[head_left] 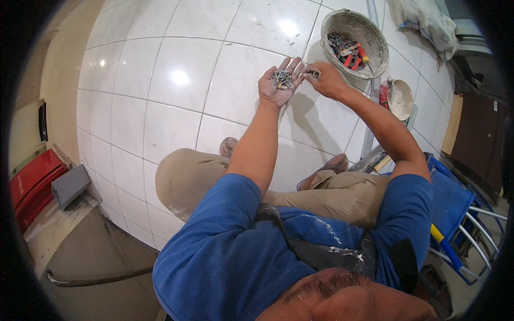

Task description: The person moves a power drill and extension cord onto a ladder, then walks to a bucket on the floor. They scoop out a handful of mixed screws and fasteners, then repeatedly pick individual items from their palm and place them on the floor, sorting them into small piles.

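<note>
My left hand (278,85) is held palm up over the tiled floor, cupping a small pile of screws (282,79), grey with a few yellowish ones, its fingers stretched out away from me. Right beside its fingertips is my right hand (325,79), thumb and fingers closed in a pinch. Whatever the right fingers hold is too small to make out. Just beyond the right hand stands a dirty bucket (379,48) with dark small pieces inside. Red-and-yellow-handled hand tools (353,56) lie in that bucket.
White floor tiles (166,123) spread around my feet. Right of me are a round dusty pan (400,100), a long metal bar (369,125) and a blue folding chair (455,208). A whitish sack (428,24) lies at the far right. Red (37,184) and grey boxes (70,187) stand at left.
</note>
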`<action>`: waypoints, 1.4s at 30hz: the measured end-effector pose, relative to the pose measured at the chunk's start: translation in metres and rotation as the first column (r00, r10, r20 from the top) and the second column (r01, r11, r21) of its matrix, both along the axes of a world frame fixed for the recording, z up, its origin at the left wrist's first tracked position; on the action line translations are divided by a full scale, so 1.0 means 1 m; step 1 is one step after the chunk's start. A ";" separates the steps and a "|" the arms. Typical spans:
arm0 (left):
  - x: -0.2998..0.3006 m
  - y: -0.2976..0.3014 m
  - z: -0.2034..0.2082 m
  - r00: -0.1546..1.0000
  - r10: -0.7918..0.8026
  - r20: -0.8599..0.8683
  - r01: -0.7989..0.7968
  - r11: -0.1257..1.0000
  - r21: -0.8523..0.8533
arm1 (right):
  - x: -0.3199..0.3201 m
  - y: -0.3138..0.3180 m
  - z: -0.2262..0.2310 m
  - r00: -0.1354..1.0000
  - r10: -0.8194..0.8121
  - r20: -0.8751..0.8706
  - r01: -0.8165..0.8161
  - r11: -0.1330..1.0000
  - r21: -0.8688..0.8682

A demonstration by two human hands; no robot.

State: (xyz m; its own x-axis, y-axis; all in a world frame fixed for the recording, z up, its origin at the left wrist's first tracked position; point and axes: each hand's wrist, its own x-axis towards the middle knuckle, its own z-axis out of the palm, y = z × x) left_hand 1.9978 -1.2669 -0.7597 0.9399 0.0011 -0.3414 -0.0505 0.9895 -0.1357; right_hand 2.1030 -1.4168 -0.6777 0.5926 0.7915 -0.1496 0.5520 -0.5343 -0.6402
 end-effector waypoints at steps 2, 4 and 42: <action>-0.001 0.000 -0.001 0.999 -0.011 0.036 0.010 1.000 0.026 | -0.006 -0.002 -0.003 0.999 0.007 -0.037 -0.007 1.000 0.020; 0.000 0.000 -0.004 0.999 -0.022 0.037 0.021 1.000 0.009 | -0.014 0.001 -0.008 0.999 0.006 -0.037 -0.004 0.999 0.049; -0.008 0.009 -0.011 0.997 0.016 -0.073 -0.014 1.000 0.023 | -0.003 -0.032 -0.096 0.920 -0.234 -0.315 0.046 0.862 -0.505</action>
State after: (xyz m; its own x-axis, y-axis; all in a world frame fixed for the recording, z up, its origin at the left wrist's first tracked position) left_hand 1.9898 -1.2579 -0.7705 0.9121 0.0237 -0.4094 -0.0745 0.9913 -0.1085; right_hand 2.1003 -1.4486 -0.7741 0.5230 0.4758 -0.7072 0.2332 -0.8779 -0.4182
